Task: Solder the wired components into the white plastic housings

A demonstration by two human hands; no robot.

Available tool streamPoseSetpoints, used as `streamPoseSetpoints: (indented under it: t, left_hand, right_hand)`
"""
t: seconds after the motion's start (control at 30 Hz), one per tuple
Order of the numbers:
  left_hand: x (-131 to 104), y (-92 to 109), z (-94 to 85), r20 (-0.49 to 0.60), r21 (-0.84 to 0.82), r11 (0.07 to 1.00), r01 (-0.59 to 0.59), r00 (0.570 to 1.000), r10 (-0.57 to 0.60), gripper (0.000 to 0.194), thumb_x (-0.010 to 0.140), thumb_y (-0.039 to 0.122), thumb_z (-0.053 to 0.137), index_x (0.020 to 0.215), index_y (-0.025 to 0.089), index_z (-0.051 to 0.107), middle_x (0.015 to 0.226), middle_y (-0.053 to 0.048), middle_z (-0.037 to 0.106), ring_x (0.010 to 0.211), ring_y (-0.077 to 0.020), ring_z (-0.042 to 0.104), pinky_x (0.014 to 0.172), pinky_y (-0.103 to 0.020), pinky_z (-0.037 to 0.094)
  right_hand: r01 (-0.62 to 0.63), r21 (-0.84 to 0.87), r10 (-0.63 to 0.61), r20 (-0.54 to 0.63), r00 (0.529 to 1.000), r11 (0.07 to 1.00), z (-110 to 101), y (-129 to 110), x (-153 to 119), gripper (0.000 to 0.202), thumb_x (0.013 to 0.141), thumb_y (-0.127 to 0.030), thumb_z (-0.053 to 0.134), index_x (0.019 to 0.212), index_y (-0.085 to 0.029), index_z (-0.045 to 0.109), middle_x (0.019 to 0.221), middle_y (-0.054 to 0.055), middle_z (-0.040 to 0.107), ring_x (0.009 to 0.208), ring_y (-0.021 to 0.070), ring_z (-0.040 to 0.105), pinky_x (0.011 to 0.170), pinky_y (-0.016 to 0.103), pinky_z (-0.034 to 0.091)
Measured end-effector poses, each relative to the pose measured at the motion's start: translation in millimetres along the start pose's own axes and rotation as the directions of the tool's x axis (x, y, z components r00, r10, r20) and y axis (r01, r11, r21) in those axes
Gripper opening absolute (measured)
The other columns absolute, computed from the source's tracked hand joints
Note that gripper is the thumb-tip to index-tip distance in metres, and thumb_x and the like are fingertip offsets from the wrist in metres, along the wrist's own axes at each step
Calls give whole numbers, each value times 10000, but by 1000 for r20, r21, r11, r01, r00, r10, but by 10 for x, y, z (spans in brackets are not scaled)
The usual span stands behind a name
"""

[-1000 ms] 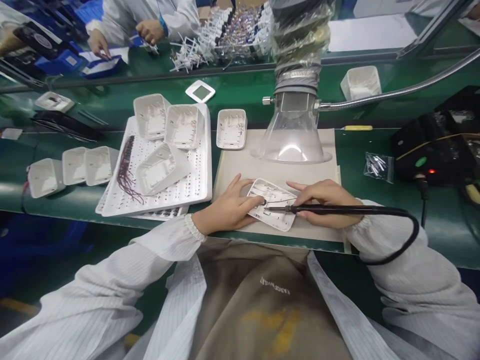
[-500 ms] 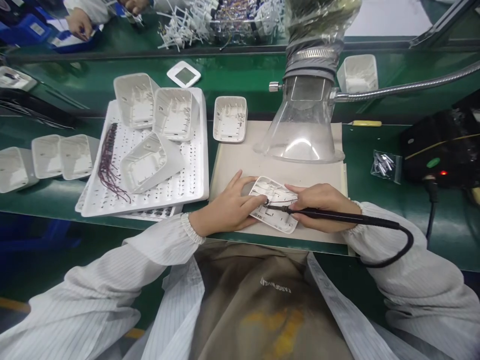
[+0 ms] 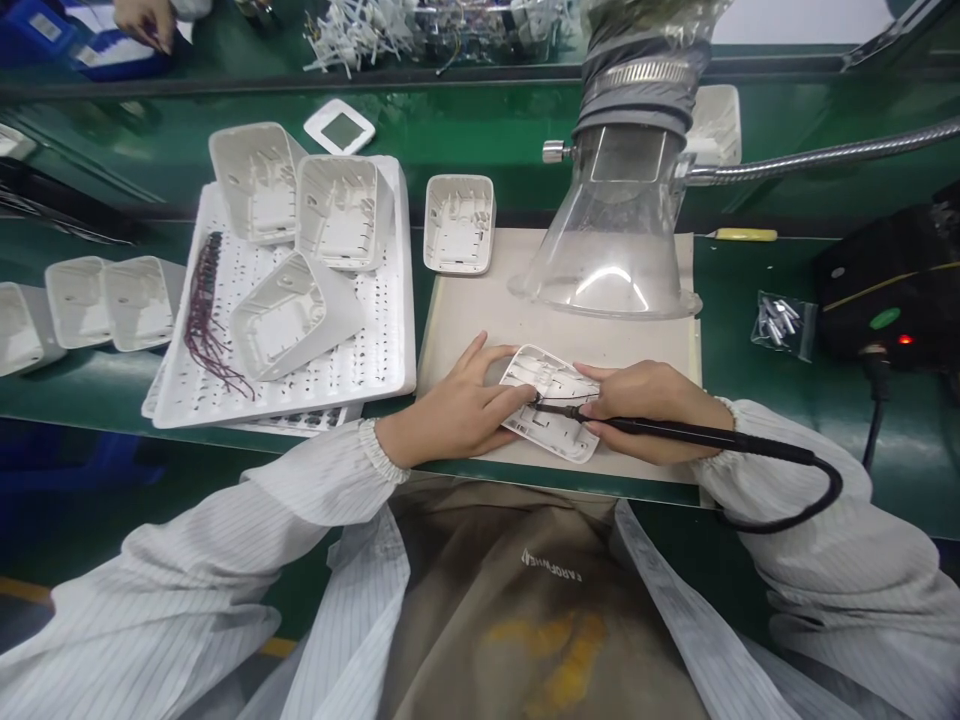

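A white plastic panel lies tilted on the beige mat. My left hand grips its left edge, with a fingertip pressed on the panel near a small dark part. My right hand is closed around a black soldering iron, whose tip touches down by that fingertip. A thin dark wire runs across the panel between both hands; which fingers hold it is too small to tell.
A clear fume hood hangs behind my hands. White housings and dark-red wires sit on a white tray at left. A black soldering station stands right. Another person's hand shows at top left.
The camera view has shifted slightly, so the background sits a little higher and the sides spread outward. My hands, the panel and the iron stay nearly as they were.
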State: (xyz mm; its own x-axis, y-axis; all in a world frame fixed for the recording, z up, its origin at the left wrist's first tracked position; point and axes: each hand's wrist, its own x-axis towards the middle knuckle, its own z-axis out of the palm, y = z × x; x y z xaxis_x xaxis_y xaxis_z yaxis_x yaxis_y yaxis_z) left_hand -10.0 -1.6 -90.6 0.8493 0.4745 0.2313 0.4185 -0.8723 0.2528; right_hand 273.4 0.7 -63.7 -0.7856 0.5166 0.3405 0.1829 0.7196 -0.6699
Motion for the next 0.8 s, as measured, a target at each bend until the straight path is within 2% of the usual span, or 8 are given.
streamPoseSetpoints:
  t: [0.17,0.43,0.63,0.8]
  left_hand:
    - [12,1,-8,-7,-22,1000,0,1000,0,342,961,367,607,1226,157,557,1228,-173,627,1389,-392,417,1153,-748,258]
    - [16,0,10,-23,-57,998,-4,1000,2,366,935,336,654,1233,147,557,1252,-197,623,1414,-395,395,1147,-751,255]
    - [16,-2,11,-17,8,1000,-22,1000,23,356,961,361,609,1219,122,555,1249,-198,617,1389,-416,416,1147,-746,277]
    - [13,-5,18,-20,-1,1000,-15,1000,15,341,959,376,613,1206,146,558,1251,-188,623,1396,-400,416,1150,-745,273]
  right_hand:
    - [-15,-21,15,13,1000,1000,-12,-4,0,188,963,-193,546,820,-211,666,701,-30,690,637,113,664,1109,386,519]
    - [-15,3,15,4,1000,1000,-4,6,-19,200,967,-188,545,801,-211,653,677,-43,673,635,113,665,1159,412,475]
    - [-15,16,15,10,1000,1000,-21,21,-10,187,963,-187,550,811,-204,657,693,-38,689,644,110,681,1148,401,485]
    - [-20,42,20,-2,1000,999,-19,40,-8,166,961,-232,568,822,-234,659,714,-39,713,657,121,703,1151,376,481]
